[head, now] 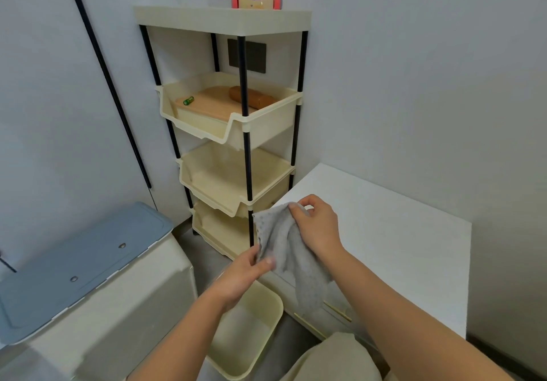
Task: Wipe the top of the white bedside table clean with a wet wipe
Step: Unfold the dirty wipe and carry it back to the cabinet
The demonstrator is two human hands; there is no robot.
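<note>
While I am watching through the head camera, nearest to me the left hand (245,268) is pinching the lower edge of the wet wipe (291,255), and the right hand (318,226) is gripping its upper corner, thumb and fingers closed on the cloth. The wipe is hanging bunched between both hands, above the near left corner of the white bedside table (393,238), not yet flat on the top. Below the hands a cream bin (251,330) is standing open on the floor (a slipped wipe would probably be landing there). If it is going down still crumpled, I judge it will be cleaning only a narrow strip and missing the far corners by the wall. Further off, the tiered rack (233,120) is standing just beside the table, so a wide leftward sweep could be knocking its post.
</note>
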